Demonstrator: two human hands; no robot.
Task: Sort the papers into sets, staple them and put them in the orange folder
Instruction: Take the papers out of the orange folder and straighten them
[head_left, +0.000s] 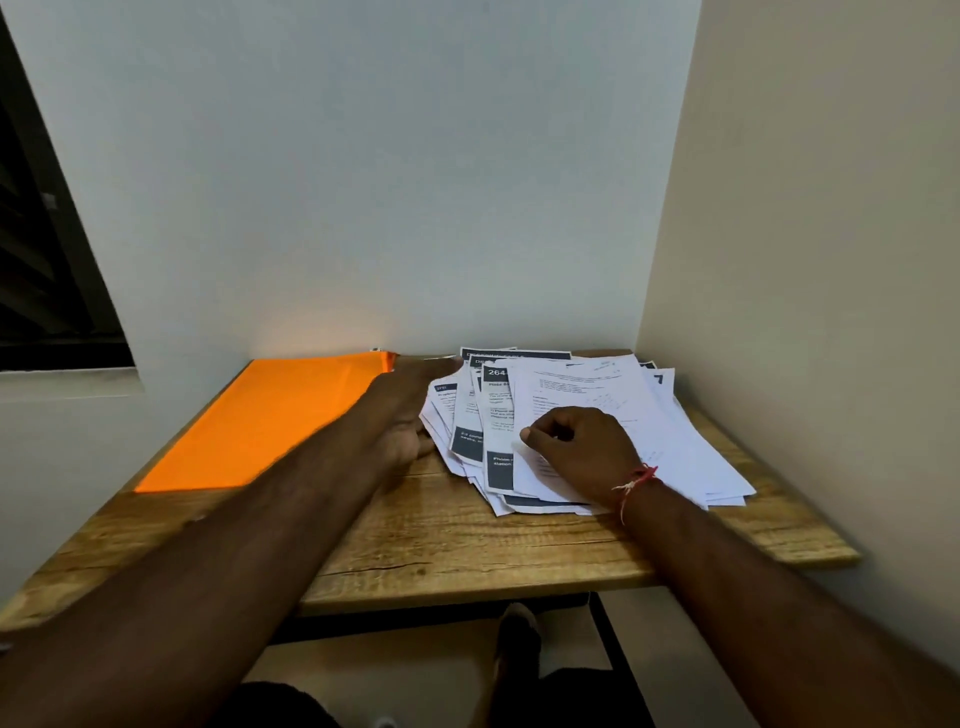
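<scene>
A loose pile of printed papers (639, 415) lies fanned out on the right half of the wooden table (467, 551); several sheets carry dark header blocks. The orange folder (265, 421) lies flat on the left half, reaching the back wall. My right hand (576, 441) rests on the top white sheet and pinches its left edge between thumb and fingers. My left hand (410, 400) stretches forward with straight fingers between the folder and the pile, its fingertips near the pile's far left corner. No stapler is visible.
The table stands in a corner, with walls close behind and to the right. A dark window (47, 270) is on the left. Below the table edge I see a black metal frame (613, 649), my knees and a foot (519, 629).
</scene>
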